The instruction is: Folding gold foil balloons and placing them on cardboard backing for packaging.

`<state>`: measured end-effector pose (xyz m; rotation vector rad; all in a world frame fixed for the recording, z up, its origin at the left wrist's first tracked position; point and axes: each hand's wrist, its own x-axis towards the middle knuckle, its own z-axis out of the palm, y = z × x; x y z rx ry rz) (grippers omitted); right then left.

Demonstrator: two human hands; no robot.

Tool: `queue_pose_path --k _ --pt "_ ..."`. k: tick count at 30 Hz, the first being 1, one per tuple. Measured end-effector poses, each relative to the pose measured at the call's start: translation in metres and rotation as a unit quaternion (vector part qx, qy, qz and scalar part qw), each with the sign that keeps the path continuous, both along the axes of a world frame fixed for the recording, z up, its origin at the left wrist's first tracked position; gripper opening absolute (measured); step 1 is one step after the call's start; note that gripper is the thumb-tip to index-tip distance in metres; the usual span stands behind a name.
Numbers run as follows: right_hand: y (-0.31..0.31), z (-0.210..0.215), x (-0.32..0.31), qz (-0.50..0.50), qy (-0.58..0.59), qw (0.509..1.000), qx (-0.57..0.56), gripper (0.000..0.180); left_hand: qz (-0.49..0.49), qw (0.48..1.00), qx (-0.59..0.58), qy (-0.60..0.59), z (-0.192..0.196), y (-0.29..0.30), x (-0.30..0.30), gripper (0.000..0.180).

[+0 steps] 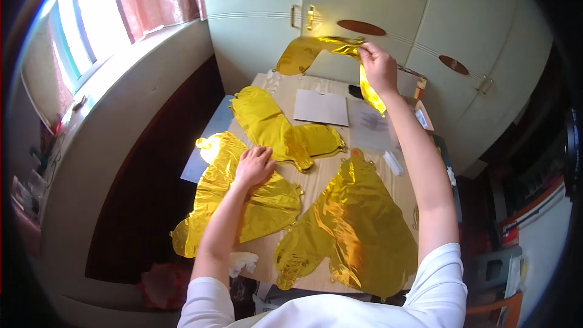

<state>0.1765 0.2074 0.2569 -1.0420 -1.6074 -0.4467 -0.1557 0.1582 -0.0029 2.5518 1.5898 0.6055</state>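
Raised over the far right of the table, my right hand [378,68] pinches a flat gold foil balloon [300,54]. The held foil arches out to the left and hangs down beside my fingers. My left hand [255,165] lies with its fingers stretched over a crinkled gold foil balloon [218,191] at the left edge. Just beyond that hand is a bent flat foil balloon [261,112], its lower part close to my fingertips. A larger uninflated foil balloon [364,225] with a red dot at its tip lies nearest my body on the right.
All this lies on a light wooden table [328,170]. Toward its far side are a white flat board [320,107] and a clear plastic sheet [371,126], with small white strips [393,163] closer by. Pale cabinets [364,0] stand behind; a window ledge [146,54] runs along the left.
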Motion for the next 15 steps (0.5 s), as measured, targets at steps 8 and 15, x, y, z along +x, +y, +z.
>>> queue_pose_path --k 8,15 --pt "-0.168 -0.025 -0.019 0.012 -0.386 0.921 0.059 0.011 -0.041 0.706 -0.406 -0.579 0.069 -0.043 0.077 0.064" --pt "-0.274 -0.103 -0.029 0.074 -0.446 0.892 0.014 0.014 -0.056 0.471 -0.531 -0.702 0.09 -0.062 0.109 0.04"
